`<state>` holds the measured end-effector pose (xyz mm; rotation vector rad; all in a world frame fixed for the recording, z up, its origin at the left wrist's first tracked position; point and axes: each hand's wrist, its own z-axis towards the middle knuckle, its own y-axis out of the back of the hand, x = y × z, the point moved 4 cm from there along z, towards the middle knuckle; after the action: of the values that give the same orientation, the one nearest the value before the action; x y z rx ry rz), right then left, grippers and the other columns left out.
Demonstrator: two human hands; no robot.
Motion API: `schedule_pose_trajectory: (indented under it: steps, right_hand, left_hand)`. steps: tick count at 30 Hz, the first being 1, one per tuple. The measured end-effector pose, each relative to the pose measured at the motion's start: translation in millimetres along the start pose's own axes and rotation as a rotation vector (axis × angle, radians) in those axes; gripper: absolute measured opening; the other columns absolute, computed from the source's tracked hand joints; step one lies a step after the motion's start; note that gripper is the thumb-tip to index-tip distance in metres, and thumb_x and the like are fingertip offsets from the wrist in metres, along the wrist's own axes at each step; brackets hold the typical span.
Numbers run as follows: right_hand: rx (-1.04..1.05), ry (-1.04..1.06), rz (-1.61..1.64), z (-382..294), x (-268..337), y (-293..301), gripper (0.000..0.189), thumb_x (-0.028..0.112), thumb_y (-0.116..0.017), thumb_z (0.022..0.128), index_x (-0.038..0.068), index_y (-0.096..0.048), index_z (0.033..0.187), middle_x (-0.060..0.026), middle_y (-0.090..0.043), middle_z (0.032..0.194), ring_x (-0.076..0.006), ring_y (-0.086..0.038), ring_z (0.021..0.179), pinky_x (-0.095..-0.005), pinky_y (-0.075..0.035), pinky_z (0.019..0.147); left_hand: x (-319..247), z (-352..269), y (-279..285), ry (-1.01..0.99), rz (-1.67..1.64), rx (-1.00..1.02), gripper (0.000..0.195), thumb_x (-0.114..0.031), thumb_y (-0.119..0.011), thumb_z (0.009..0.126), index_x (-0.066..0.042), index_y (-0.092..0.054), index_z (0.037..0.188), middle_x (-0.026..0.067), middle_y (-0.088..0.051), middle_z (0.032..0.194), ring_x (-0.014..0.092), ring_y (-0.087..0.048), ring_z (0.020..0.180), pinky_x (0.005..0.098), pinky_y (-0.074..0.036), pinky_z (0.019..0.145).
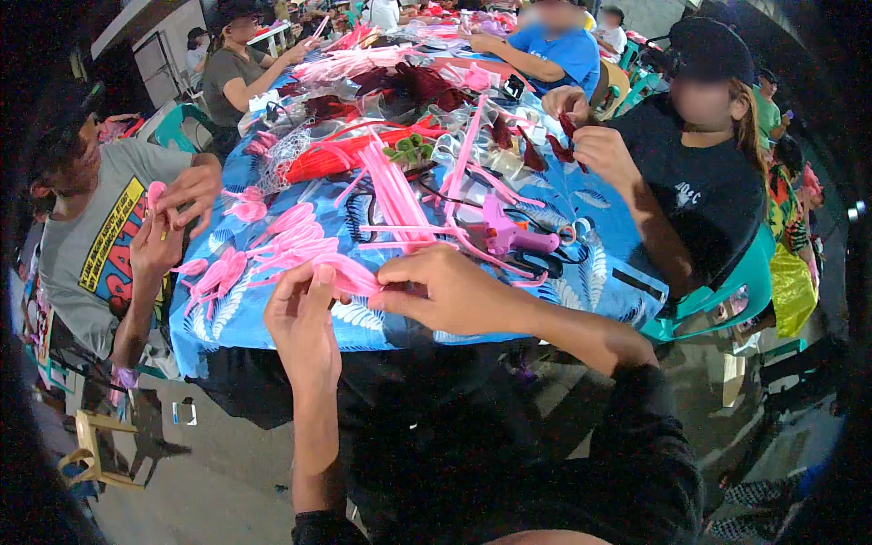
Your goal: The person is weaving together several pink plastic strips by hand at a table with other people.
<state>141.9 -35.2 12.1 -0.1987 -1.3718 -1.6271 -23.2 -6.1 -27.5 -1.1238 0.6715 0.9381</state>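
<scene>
Between my two hands, just above the near table edge, is a looped bundle of pink fuzzy craft stems (351,271). My left hand (305,310) pinches its left side between thumb and fingers. At its right end, the thumb and fingertips of my right hand (443,289) close on the bundle. More pink looped petal shapes (293,235) lie on the blue leaf-patterned cloth beyond my left hand. Straight pink stems (395,191) lie in a bunch past my right hand, and a pink hot glue gun (514,228) rests to their right.
Red stems (354,153), clear plastic pieces (456,146) and green coiled pieces (411,148) lie farther up the table. A person in a grey shirt (116,184) handles a pink piece at left. Another in a black shirt (695,184) holds dark red pieces at right.
</scene>
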Motion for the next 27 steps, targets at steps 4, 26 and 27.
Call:
schedule_pose_trajectory:
  steps: [4, 26, 27]
  right_hand:
    - [0.027, -0.119, 0.237, -5, -8, -6, 0.023, 0.021, -0.065, 0.089, -0.001, -0.064, 0.083, -0.0059, -0.061, 0.068, -0.0089, -0.057, 0.062, -0.0278, -0.043, 0.057]
    - [-0.381, -0.025, 0.359, -31, -4, -13, 0.018, 0.016, -0.064, 0.089, -0.001, -0.069, 0.085, -0.0076, -0.068, 0.071, -0.0114, -0.064, 0.064, -0.0265, -0.049, 0.059]
    - [-0.393, -0.014, 0.332, -32, -4, -13, 0.018, 0.016, -0.064, 0.089, -0.001, -0.069, 0.085, -0.0080, -0.068, 0.071, -0.0121, -0.064, 0.064, -0.0268, -0.049, 0.059]
  left_hand:
    - [7, 2, 5, 0.121, -0.143, -0.025, 0.012, -0.010, -0.065, 0.089, -0.001, -0.064, 0.096, 0.0037, -0.063, 0.084, 0.013, -0.059, 0.070, 0.0297, -0.050, 0.067]
    - [2, -10, -9, 0.359, -0.411, 0.068, 0.010, -0.017, -0.062, 0.091, -0.008, -0.066, 0.094, 0.0032, -0.066, 0.085, 0.013, -0.063, 0.082, 0.0306, -0.049, 0.080]
    - [0, -10, -7, 0.356, -0.375, 0.071, 0.010, -0.017, -0.063, 0.091, -0.008, -0.066, 0.094, 0.0031, -0.066, 0.085, 0.013, -0.063, 0.082, 0.0309, -0.050, 0.080]
